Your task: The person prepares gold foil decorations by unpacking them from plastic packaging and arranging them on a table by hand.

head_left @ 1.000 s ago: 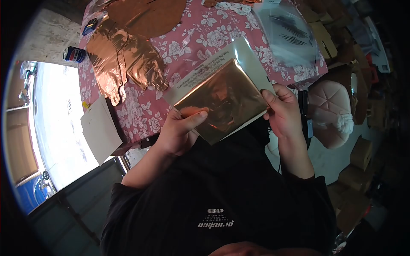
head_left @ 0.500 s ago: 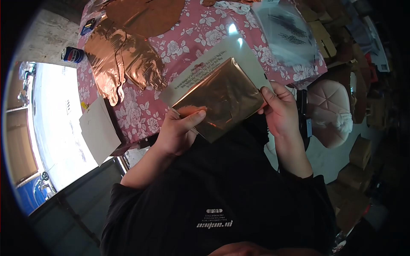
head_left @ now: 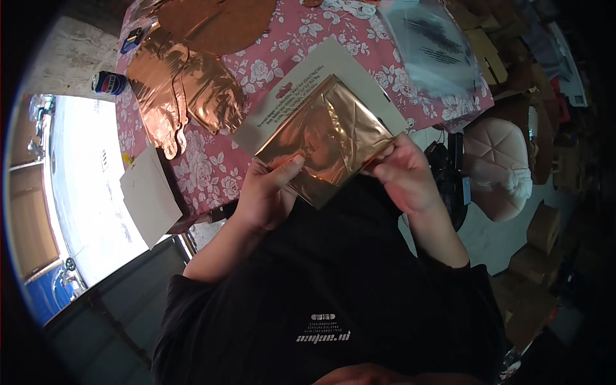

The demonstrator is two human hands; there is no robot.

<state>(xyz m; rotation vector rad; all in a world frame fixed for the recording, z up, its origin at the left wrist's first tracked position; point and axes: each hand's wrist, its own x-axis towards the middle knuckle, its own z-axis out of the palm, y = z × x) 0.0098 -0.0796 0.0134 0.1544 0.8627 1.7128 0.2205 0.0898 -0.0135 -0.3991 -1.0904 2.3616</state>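
Note:
A folded copper-coloured foil sheet (head_left: pixel 324 138) lies over a pale plastic bag (head_left: pixel 330 54) printed with a warning text, both held up in front of my chest. My left hand (head_left: pixel 269 189) grips their lower left edge, its thumb flat on top of the foil and its fingers hidden underneath. At the right edge of the foil, my right hand (head_left: pixel 409 176) has its fingers curled round the corner, the thumb close to them. Light creases run across the shiny foil.
Behind the bag stands a table with a pink flowered cloth (head_left: pixel 269 80). On it are crumpled copper foil pieces (head_left: pixel 170 90), a brown round sheet (head_left: pixel 215 22), a stack of clear printed bags (head_left: pixel 430 51) and a blue can (head_left: pixel 109 83). A pale cushioned stool (head_left: pixel 494 160) is at right.
My right hand has slid down along the foil's right edge, and its thumb has come off the top. The foil and bag have tilted slightly; the left hand stays nearly in place.

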